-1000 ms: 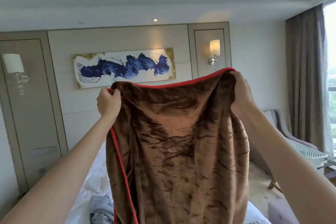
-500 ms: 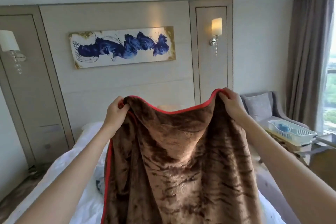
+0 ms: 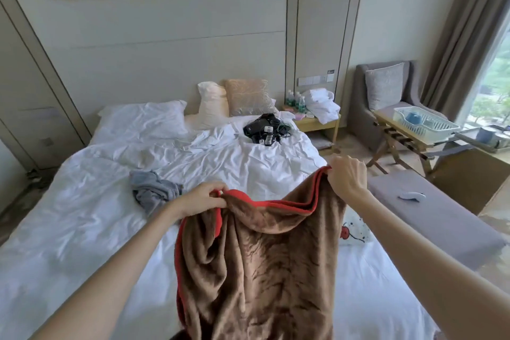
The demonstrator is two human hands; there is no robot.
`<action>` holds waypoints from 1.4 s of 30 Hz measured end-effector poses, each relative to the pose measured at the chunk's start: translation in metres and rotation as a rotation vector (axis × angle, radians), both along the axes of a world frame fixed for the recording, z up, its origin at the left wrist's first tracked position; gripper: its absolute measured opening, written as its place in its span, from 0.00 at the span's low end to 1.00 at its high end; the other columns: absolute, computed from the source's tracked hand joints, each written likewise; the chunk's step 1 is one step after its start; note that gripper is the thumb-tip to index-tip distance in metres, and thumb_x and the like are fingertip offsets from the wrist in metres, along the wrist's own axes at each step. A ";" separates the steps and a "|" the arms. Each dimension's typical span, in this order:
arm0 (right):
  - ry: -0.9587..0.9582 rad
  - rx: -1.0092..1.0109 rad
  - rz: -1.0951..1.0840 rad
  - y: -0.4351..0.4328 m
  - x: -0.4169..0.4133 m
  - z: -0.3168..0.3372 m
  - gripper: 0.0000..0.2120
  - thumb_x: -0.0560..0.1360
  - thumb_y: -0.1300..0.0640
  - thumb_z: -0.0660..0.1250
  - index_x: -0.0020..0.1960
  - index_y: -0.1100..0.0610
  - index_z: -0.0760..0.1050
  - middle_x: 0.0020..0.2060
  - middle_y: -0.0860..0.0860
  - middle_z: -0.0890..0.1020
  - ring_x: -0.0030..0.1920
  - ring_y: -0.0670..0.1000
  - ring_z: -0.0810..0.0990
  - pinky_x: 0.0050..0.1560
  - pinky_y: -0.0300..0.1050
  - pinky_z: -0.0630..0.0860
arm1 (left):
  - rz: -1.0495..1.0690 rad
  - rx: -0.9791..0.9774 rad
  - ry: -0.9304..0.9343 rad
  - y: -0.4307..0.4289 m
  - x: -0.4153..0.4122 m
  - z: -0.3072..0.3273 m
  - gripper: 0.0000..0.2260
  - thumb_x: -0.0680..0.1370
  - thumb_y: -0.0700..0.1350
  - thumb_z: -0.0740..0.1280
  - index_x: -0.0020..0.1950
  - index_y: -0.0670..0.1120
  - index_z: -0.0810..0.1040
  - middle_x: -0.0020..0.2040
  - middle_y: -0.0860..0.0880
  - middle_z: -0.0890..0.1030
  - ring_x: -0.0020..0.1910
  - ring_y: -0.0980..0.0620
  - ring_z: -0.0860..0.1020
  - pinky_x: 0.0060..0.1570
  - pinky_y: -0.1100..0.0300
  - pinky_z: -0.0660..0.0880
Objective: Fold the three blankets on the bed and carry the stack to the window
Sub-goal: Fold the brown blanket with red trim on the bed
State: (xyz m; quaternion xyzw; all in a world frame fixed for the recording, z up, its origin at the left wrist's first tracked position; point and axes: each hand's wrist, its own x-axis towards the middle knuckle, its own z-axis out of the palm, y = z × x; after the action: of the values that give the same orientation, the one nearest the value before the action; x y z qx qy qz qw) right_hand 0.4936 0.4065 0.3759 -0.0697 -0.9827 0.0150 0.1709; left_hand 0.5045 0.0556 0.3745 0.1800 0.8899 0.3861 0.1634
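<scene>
A brown plush blanket with a red border [image 3: 256, 265] hangs in front of me over the near part of the bed [image 3: 82, 229]. My left hand [image 3: 202, 199] pinches its top left corner. My right hand [image 3: 346, 176] grips the top right corner, where the red edge lies doubled in layers. A crumpled grey blanket [image 3: 153, 192] lies on the white sheet to the left of my left hand. A white blanket with a red print [image 3: 354, 230] shows partly behind the brown one, under my right forearm. The window [image 3: 494, 85] is at the far right.
Black gadgets with cables [image 3: 266, 127] lie near the pillows [image 3: 212, 105]. A grey bench [image 3: 430, 218] runs along the bed's right side. Beyond it stand a luggage rack with a plastic basket [image 3: 425, 120], an armchair [image 3: 386, 96], and a bedside table [image 3: 317, 119] with bottles and towels.
Both hands have come down from head height to just above the bed, still holding the brown blanket's top edge. My view has tipped down, so the bed now shows.
</scene>
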 end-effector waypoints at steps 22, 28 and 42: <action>-0.200 -1.483 0.499 -0.080 0.013 -0.022 0.15 0.73 0.73 0.66 0.53 0.57 0.74 0.47 0.56 0.84 0.44 0.49 0.82 0.46 0.39 0.79 | 0.038 0.285 0.052 0.054 0.003 -0.005 0.10 0.78 0.30 0.65 0.48 0.43 0.80 0.48 0.42 0.83 0.51 0.48 0.81 0.58 0.57 0.76; -0.288 -1.481 0.596 -0.087 0.018 -0.011 0.11 0.73 0.70 0.69 0.55 0.66 0.75 0.49 0.60 0.85 0.46 0.54 0.84 0.49 0.40 0.80 | 0.187 0.560 0.064 0.054 0.001 -0.012 0.09 0.74 0.34 0.72 0.49 0.47 0.81 0.50 0.50 0.83 0.49 0.52 0.83 0.50 0.62 0.78; -0.132 -0.860 0.541 -0.078 0.015 -0.033 0.05 0.69 0.66 0.71 0.44 0.59 0.82 0.39 0.51 0.83 0.40 0.48 0.78 0.43 0.39 0.75 | 0.265 0.450 0.021 0.069 0.001 -0.015 0.08 0.77 0.42 0.71 0.54 0.41 0.79 0.52 0.41 0.83 0.50 0.51 0.81 0.56 0.54 0.76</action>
State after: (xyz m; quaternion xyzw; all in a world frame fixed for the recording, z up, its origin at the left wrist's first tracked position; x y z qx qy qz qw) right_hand 0.5085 0.3282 0.3433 0.1225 -0.8793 0.4571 0.0543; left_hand 0.5058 0.1248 0.3593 0.0976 0.7991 0.5904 0.0580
